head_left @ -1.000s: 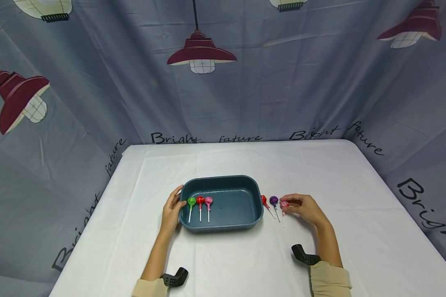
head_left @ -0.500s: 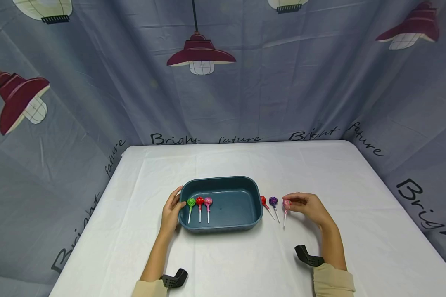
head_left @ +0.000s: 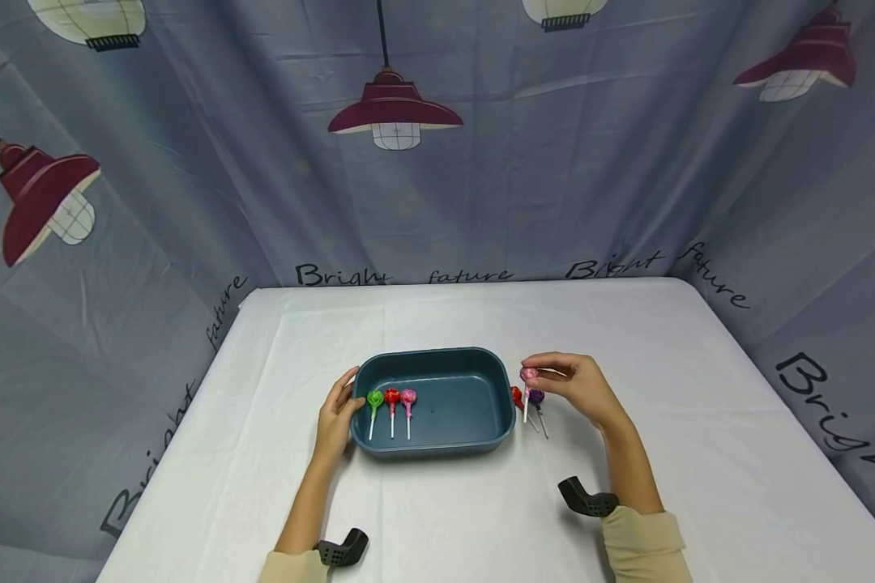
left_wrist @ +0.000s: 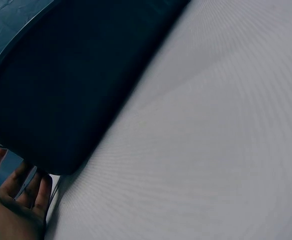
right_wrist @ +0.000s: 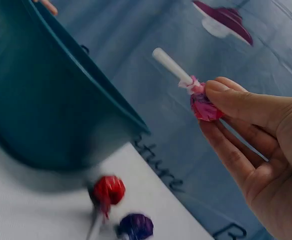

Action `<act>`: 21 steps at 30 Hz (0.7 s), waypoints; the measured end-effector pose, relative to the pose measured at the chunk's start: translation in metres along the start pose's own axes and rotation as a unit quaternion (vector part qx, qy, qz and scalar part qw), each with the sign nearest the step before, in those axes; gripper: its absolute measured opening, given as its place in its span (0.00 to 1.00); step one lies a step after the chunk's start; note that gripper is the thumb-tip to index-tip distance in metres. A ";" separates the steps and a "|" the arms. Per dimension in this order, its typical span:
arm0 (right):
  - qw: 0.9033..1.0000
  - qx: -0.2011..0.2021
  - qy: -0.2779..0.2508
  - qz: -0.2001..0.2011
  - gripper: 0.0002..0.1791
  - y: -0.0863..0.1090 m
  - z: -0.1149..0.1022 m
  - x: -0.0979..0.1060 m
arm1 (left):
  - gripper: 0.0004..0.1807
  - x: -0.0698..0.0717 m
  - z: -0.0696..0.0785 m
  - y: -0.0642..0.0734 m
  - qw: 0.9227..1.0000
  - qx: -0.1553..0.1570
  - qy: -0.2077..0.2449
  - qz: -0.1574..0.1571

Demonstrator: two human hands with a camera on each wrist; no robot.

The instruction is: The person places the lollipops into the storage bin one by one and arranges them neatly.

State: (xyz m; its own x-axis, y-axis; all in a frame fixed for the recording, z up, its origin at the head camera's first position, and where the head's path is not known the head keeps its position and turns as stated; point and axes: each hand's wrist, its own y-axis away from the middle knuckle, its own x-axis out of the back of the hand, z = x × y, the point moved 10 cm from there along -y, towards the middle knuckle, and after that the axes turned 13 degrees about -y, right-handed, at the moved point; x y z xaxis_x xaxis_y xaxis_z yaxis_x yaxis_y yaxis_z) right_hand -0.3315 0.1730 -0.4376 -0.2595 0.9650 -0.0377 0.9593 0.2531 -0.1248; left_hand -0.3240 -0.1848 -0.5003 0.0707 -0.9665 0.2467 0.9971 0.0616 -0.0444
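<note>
My right hand (head_left: 572, 385) pinches a pink lollipop (right_wrist: 206, 105) by its wrapped candy between thumb and fingers, its white stick free. The hand is raised beside the right end of a dark teal plastic tray (head_left: 437, 447). Below the hand, a red lollipop (right_wrist: 108, 190) and a purple lollipop (right_wrist: 136, 226) lie on the white cloth near the tray wall. My left hand (head_left: 337, 417) grips the tray's left end, thumb over the rim and fingers along the outer wall. Inside the tray, a green lollipop (head_left: 375, 398), a red lollipop (head_left: 392, 396) and a pink lollipop (head_left: 408, 397) stand in a row at the left.
The tray sits on a table (head_left: 437, 526) covered in white cloth. A grey-blue curtain (head_left: 539, 178) with printed lamps and lettering hangs behind and at both sides. A black wrist mount (head_left: 343, 548) is on the left forearm, another black mount (head_left: 586, 498) on the right.
My right hand has picked the pink lollipop up from the right of the purple one and carried it up and left toward the tray. The left hand keeps its place.
</note>
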 end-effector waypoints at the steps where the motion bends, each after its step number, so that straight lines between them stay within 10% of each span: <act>1: 1.000 0.001 -0.002 -0.004 0.17 -0.002 -0.005 -0.006 | 0.28 0.000 0.000 0.000 1.000 0.000 -0.001 0.000; 21: 0.995 0.007 0.029 -0.094 0.15 -0.051 -0.007 -0.101 | 0.27 0.002 -0.002 0.000 1.000 0.004 -0.002 0.005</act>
State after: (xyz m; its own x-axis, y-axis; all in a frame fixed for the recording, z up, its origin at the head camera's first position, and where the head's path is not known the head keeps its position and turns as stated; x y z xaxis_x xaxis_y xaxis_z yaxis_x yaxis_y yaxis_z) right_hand -0.3538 0.0632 -0.4204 -0.4262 0.9035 0.0457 0.8929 0.4282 -0.1389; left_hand -0.3240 -0.1869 -0.5015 0.0809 -0.9646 0.2509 0.9965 0.0735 -0.0385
